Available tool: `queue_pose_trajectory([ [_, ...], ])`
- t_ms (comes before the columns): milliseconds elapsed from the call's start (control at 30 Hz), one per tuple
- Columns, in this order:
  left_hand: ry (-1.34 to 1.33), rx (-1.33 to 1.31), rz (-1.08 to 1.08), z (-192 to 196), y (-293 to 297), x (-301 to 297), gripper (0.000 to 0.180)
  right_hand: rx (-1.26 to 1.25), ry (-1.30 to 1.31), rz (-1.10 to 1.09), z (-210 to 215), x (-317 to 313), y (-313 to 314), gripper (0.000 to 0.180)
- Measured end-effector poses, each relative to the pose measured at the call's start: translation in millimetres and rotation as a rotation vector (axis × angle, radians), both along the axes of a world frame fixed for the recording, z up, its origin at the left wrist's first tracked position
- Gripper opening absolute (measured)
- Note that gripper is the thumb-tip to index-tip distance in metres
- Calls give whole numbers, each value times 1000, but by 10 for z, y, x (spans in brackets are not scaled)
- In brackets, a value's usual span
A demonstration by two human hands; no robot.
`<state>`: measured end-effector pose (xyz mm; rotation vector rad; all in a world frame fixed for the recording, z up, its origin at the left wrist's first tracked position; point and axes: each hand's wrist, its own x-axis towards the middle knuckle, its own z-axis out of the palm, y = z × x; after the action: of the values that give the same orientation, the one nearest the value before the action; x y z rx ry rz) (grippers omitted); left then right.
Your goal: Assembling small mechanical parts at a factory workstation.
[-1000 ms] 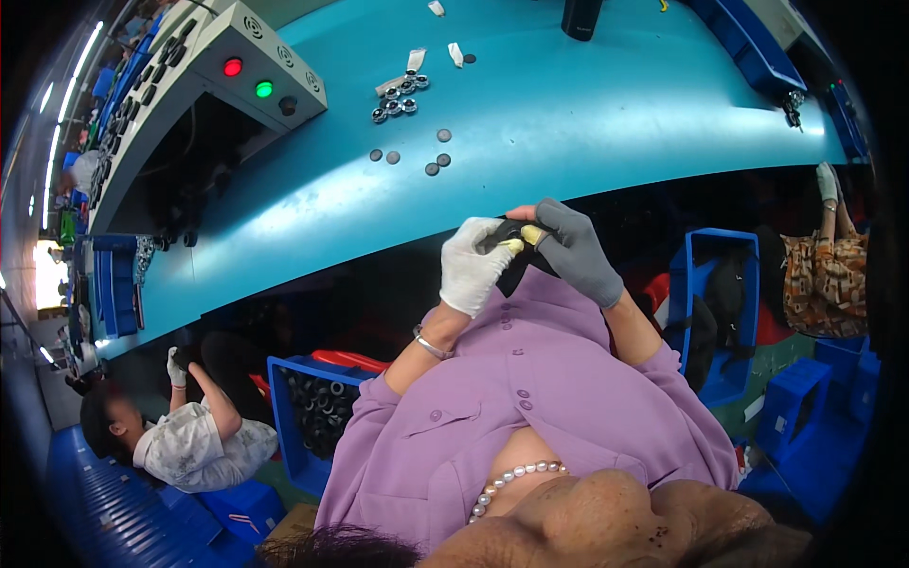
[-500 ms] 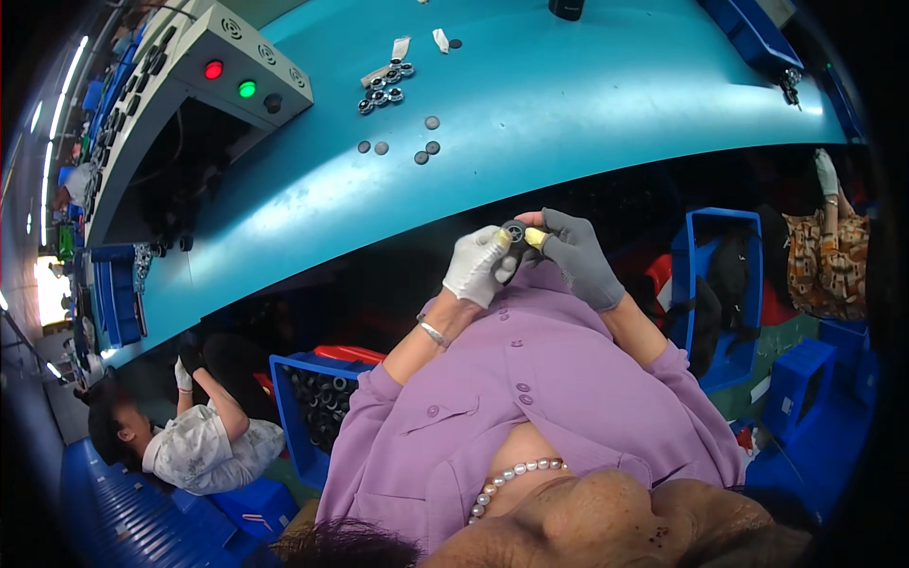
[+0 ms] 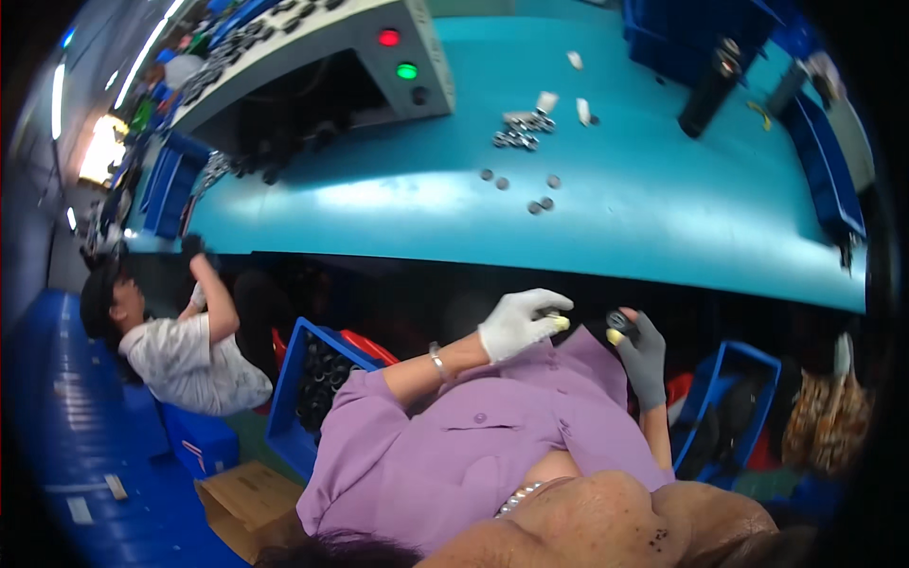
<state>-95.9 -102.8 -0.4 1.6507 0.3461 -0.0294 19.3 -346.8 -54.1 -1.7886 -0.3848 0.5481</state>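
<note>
In its grey glove with a yellow thumb tip, my right hand [image 3: 644, 358] grips a small black wheel [image 3: 617, 321] between thumb and fingers, at the right of my lap below the table edge. My left hand [image 3: 519, 327], white-gloved, is to the left of it. Its fingers are curved with the thumb apart from the index finger, and I make out nothing held between them. On the blue-green table beyond lie several small dark discs [image 3: 541, 204] and a cluster of shiny chrome parts [image 3: 516, 139] beside scraps of white material [image 3: 547, 102].
A grey machine [image 3: 431, 57] with red and green lights stands at the far left. Blue crates sit at both sides of me; the left crate [image 3: 284, 417] holds black round parts. A black bottle [image 3: 710, 90] stands at the far right. A co-worker [image 3: 194, 364] sits at left.
My hands have parted; the right one moved rightward, taking the wheel from between both hands. The view has turned, so the table and machine appear shifted to the right.
</note>
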Motion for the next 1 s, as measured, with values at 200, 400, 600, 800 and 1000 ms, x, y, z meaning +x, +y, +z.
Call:
queue_pose_trajectory([
  [200,-336,899,536,329,1767,8,23,173,201,-424,-849,355,-472,41],
  [400,-234,1490,800,250,3895,760,38,34,191,-128,-217,258,-141,22],
  [600,15,1455,566,120,4588,1213,41,-98,-64,176,440,237,270,32],
  [800,-178,1382,671,82,4813,1394,37,-197,-201,448,951,590,628,30],
  [1000,-220,1694,769,185,5411,1610,37,-175,-360,682,1229,781,900,31],
])
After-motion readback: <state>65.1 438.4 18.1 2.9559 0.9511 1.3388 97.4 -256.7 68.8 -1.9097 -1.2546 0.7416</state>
